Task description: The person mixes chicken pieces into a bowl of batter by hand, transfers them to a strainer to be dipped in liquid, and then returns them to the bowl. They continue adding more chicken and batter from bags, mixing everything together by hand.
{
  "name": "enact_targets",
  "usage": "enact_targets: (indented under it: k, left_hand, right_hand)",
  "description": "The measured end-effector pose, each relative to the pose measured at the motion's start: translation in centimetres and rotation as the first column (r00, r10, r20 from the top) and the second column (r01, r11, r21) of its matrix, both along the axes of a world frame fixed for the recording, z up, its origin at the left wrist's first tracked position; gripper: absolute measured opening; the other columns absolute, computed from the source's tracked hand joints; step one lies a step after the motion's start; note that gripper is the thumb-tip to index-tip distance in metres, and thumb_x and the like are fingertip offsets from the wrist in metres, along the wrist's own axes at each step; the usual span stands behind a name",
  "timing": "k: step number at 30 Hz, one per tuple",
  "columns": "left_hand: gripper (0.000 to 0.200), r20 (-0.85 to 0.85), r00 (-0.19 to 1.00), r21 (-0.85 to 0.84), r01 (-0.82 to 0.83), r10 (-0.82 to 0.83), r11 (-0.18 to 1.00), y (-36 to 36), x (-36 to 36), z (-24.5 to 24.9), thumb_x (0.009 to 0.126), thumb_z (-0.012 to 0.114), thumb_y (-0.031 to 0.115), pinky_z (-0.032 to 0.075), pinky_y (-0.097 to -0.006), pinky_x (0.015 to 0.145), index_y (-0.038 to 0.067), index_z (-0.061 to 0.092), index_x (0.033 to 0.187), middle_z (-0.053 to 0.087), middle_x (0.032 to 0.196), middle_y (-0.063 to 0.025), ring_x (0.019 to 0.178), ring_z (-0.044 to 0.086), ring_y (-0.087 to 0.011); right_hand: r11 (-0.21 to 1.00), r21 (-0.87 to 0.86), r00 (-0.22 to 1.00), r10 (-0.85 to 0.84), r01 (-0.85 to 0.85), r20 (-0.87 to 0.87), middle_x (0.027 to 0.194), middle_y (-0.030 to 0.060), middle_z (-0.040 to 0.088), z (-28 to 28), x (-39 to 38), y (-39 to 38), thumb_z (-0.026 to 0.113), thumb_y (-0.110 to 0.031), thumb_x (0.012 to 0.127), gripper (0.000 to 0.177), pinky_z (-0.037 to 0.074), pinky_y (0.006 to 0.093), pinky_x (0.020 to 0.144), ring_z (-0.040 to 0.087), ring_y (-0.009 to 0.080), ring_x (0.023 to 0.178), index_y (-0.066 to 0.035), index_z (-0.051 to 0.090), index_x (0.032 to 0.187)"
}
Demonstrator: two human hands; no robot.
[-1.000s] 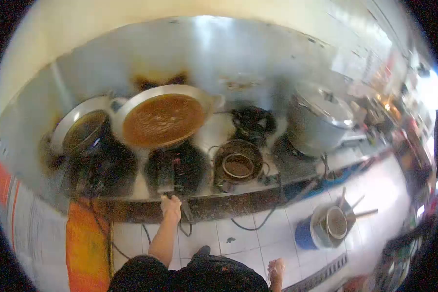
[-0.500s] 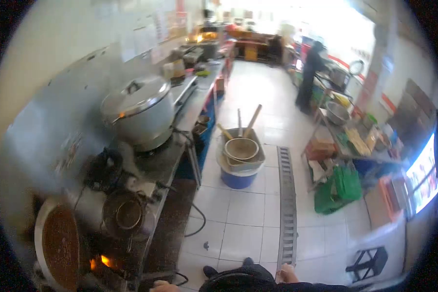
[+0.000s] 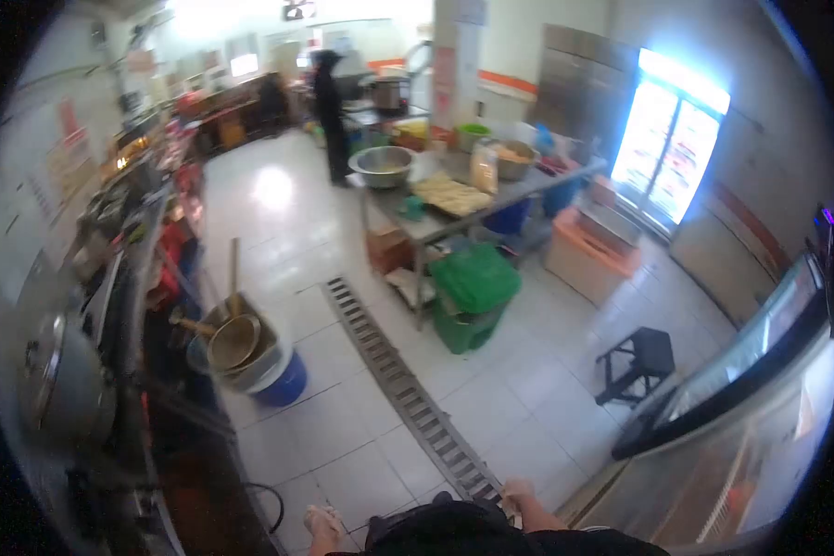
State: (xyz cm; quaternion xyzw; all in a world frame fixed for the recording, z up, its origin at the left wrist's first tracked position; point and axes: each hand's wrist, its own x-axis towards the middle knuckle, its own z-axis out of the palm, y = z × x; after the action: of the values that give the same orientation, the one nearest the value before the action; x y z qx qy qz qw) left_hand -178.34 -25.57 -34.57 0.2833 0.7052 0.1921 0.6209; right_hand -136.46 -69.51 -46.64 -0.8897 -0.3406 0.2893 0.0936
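Note:
Low in the view, my left hand [image 3: 322, 523] hangs beside my dark-clothed body. Pale patches mark its blurred fingers, which look loosely apart, and I see no object in them. On the other side, my right hand [image 3: 521, 499] hangs over the floor near the end of the drain grate [image 3: 403, 385]. Its fingers point down and are too blurred to show whether they are closed. Neither hand touches a counter or vessel. Ahead to the left stands a blue bucket [image 3: 284, 382], with a basin and a round strainer [image 3: 234, 342] on top.
A metal table [image 3: 500, 211] bears a steel bowl [image 3: 383, 165] and a tray of pale pieces [image 3: 451, 196]. Near it are a green bin [image 3: 475, 292], an orange-pink box [image 3: 584, 259] and a black stool [image 3: 641, 361]. A large pot [image 3: 69, 380] is left. A person in dark clothes [image 3: 329, 116] stands farther back.
My view has swung to the right, so the bucket and stove side sit farther left and the glass-door fridge shows fully. Both hands remain low at my sides.

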Motion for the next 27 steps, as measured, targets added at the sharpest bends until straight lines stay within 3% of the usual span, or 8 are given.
enact_targets:
  k: [3,6,9,14,19,22,25,27]
  left_hand:
    - [0.04,0.005,0.996,0.006,0.084,-0.084,0.996,2.5,8.1,0.5,0.105,0.052,0.044,0.053,-0.0509,0.065,0.009,0.072,0.103,0.071,0.088,-0.0124,0.08,0.068,-0.034]
    - [0.04,-0.005,0.99,-0.055,0.14,-0.14,0.989,4.1,15.5,-0.1,0.105,0.052,0.044,0.052,-0.0506,0.063,0.009,0.071,0.103,0.07,0.087,-0.0117,0.08,0.068,-0.0337]
    - [0.04,-0.018,0.984,-0.164,0.174,-0.18,0.971,5.3,23.1,-2.2,0.105,0.052,0.045,0.051,-0.0503,0.061,0.009,0.071,0.103,0.07,0.087,-0.0111,0.079,0.067,-0.0334]
    - [0.04,0.029,0.973,-0.301,0.227,-0.229,0.926,8.5,39.5,-3.7,0.104,0.052,0.046,0.05,-0.0498,0.058,0.01,0.07,0.103,0.068,0.086,-0.01,0.078,0.066,-0.033]
    - [0.04,0.224,0.917,-0.151,0.366,-0.329,0.918,9.7,66.3,-4.2,0.103,0.051,0.047,0.048,-0.0493,0.055,0.01,0.069,0.103,0.067,0.085,-0.0089,0.077,0.065,-0.0325]
    - [0.053,-0.01,0.594,0.244,0.782,-0.804,0.574,12.4,85.2,-12.6,0.106,0.053,0.049,0.059,-0.0476,0.078,0.0,0.068,0.121,0.073,0.104,-0.0133,0.094,0.073,-0.0305]
    - [0.041,0.209,0.543,0.253,0.773,-0.813,0.581,9.4,101.2,2.1,0.105,0.058,0.043,0.056,-0.0413,0.064,0.004,0.068,0.109,0.074,0.093,-0.0114,0.078,0.071,-0.0266]
    - [0.037,0.266,0.544,0.257,0.756,-0.796,0.602,8.0,108.2,5.3,0.105,0.059,0.041,0.054,-0.0373,0.058,0.005,0.068,0.103,0.073,0.089,-0.0104,0.07,0.07,-0.0238]
  right_hand:
    - [0.977,-0.113,0.984,-0.18,0.179,0.001,0.079,0.0135,0.075,3.1,5.4,-0.1,0.08,-0.034,0.074,0.023,0.057,0.0435,0.063,0.074,0.0282,0.077,-0.011,0.078,0.074]
    - [0.954,-0.291,0.991,0.098,-0.069,0.087,0.093,0.0037,0.079,-5.3,10.7,-4.5,0.067,-0.03,0.088,0.018,0.061,0.0448,0.075,0.077,0.0266,0.096,-0.023,0.082,0.096]
    - [0.885,-0.435,0.983,0.183,-0.168,-0.007,0.093,0.0046,0.079,1.0,12.5,-4.0,0.067,-0.033,0.089,0.017,0.061,0.0458,0.071,0.077,0.0289,0.095,-0.026,0.082,0.092]
    - [0.936,-0.192,0.953,-0.303,0.294,-0.021,0.09,0.0102,0.077,1.6,14.4,-5.9,0.068,-0.036,0.089,0.019,0.061,0.0471,0.069,0.076,0.0336,0.094,-0.022,0.081,0.092]
    - [0.68,-0.298,0.695,-0.716,0.67,-0.07,0.087,0.0121,0.076,6.6,20.2,-4.0,0.068,-0.036,0.089,0.022,0.06,0.0485,0.069,0.074,0.0358,0.089,-0.017,0.079,0.089]
    - [0.57,-0.284,0.577,-0.814,0.771,-0.067,0.086,0.0127,0.075,8.5,26.4,-1.3,0.068,-0.036,0.089,0.023,0.059,0.0491,0.069,0.073,0.0366,0.086,-0.015,0.078,0.087]
    - [0.51,-0.277,0.515,-0.855,0.814,-0.059,0.085,0.0134,0.075,8.0,32.7,-0.1,0.068,-0.036,0.089,0.024,0.058,0.0498,0.068,0.072,0.0374,0.084,-0.013,0.076,0.086]
    - [0.507,-0.269,0.514,-0.856,0.819,-0.049,0.084,0.0139,0.074,7.4,38.5,0.2,0.068,-0.036,0.089,0.025,0.057,0.0502,0.068,0.071,0.038,0.082,-0.012,0.075,0.085]
